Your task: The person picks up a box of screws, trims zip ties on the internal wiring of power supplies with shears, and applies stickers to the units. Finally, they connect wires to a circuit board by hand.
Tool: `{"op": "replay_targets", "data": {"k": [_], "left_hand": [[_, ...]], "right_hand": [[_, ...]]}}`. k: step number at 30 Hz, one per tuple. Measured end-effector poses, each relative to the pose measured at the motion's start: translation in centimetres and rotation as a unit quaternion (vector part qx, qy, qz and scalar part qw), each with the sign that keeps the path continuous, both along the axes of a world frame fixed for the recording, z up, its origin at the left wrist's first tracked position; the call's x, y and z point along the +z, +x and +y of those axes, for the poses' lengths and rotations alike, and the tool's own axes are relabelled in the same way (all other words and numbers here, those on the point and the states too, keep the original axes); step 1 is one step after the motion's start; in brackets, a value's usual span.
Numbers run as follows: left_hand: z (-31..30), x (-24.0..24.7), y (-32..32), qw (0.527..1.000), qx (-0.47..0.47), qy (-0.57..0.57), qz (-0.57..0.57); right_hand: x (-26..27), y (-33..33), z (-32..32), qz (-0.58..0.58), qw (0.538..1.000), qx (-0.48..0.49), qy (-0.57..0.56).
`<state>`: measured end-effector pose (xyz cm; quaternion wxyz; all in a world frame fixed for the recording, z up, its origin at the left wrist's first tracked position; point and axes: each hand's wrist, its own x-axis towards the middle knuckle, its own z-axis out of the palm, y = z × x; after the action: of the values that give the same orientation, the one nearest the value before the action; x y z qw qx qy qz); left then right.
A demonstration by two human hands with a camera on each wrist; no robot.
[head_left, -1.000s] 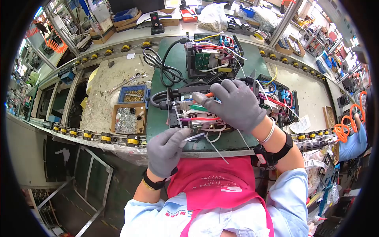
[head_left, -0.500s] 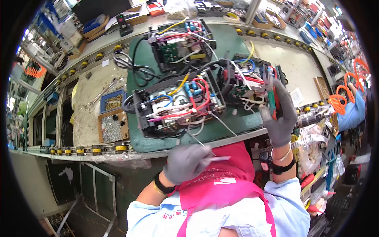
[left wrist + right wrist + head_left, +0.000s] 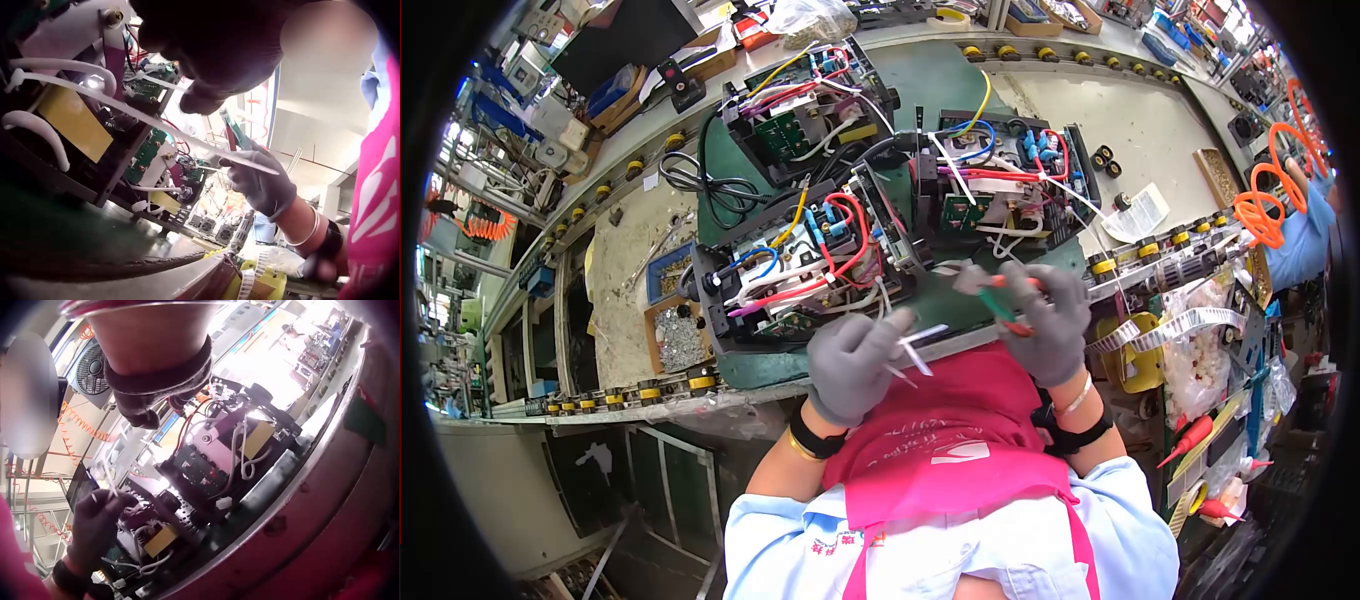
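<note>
My gloved left hand [image 3: 850,368] pinches thin white cable ties [image 3: 920,347] between thumb and fingers, just off the bench's front edge. Beside it, the right hand [image 3: 1050,330] grips cutting pliers [image 3: 992,298] with red and green handles, their jaws pointing left toward the nearest unit. That unit, an open black electrical chassis [image 3: 800,265], is full of red, white, blue and yellow wires. In the left wrist view a long cable tie [image 3: 156,128] sticks out from the chassis wiring. The right wrist view shows white strips [image 3: 109,478] rising from the left fingers.
Two more wired chassis stand behind on the green mat: one at right [image 3: 1010,190], one at the back [image 3: 805,120] with a coiled black cable [image 3: 715,180]. Trays of small screws [image 3: 680,340] lie left. A roller rail [image 3: 1180,238] edges the bench. Another person's sleeve [image 3: 1305,240] shows far right.
The right hand has left the nearest chassis with the pliers, swung out right, then come back toward the left hand. The left hand has drawn away from the chassis. The head view has shifted.
</note>
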<state>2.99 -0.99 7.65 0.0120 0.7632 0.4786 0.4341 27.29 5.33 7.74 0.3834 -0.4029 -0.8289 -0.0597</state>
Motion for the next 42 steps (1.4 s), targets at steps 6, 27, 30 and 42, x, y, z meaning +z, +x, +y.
{"op": "replay_targets", "data": {"k": [6,27,30,42], "left_hand": [[-0.6,-0.2,0.3,0.996,-0.003,-0.027,-0.084],[-0.5,-0.7,-0.1,0.997,-0.013,-0.036,-0.074],[-1.2,-1.3,-0.5,0.994,0.006,-0.049,-0.096],[-6.2,-4.7,-1.1,0.986,0.051,-0.111,0.114]], "right_hand": [[-1.5,-2.5,-0.2,-0.073,0.996,-0.011,0.052],[-2.8,-2.6,1.4,-0.036,0.991,0.116,-0.058],[-3.0,-2.2,1.1,0.01,0.984,0.145,-0.101],[-2.9,-2.9,-1.0,-0.149,0.983,0.098,-0.051]]}}
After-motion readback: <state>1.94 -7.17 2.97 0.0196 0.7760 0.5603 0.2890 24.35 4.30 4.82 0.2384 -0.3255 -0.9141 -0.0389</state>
